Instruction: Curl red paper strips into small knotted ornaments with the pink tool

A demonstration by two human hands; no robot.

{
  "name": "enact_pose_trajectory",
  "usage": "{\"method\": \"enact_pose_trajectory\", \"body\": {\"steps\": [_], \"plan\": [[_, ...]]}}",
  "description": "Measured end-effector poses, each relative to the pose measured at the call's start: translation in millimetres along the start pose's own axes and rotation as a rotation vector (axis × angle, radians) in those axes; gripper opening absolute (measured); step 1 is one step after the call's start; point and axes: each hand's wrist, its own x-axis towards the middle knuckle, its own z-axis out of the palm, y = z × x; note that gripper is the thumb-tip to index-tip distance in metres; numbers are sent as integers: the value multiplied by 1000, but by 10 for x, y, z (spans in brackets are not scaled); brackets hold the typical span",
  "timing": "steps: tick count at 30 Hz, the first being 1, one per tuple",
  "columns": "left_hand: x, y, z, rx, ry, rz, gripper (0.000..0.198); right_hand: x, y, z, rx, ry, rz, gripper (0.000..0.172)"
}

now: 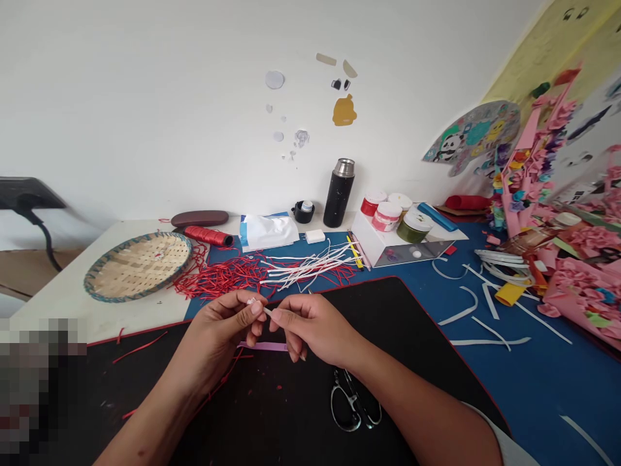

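My left hand [228,320] pinches one end of a small white strip [267,312], which looks bunched or folded at the fingertips. The strip's other end is between the thumb and fingers of my right hand [315,327]. Both hands hover close together over the black mat [388,336]. Just below them a pink-purple strip [269,347] shows, partly hidden by my fingers. Scissors [353,404] with dark metal handles lie under my right forearm, their blades mostly covered by it.
Behind the hands are piles of red strips [228,275] and white strips [305,265]. A woven basket [138,265] sits at left, with a red thread spool [208,235] beside it. A black flask [339,194] and paint jars [387,215] stand at the back. Pink paper flowers [577,285] crowd the right.
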Motion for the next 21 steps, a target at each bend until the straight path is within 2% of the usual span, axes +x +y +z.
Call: {"method": "enact_pose_trajectory", "body": {"steps": [21], "plan": [[-33,57,31,22,-20,24,38,-19,-42,3,38,-8,38,31]]}}
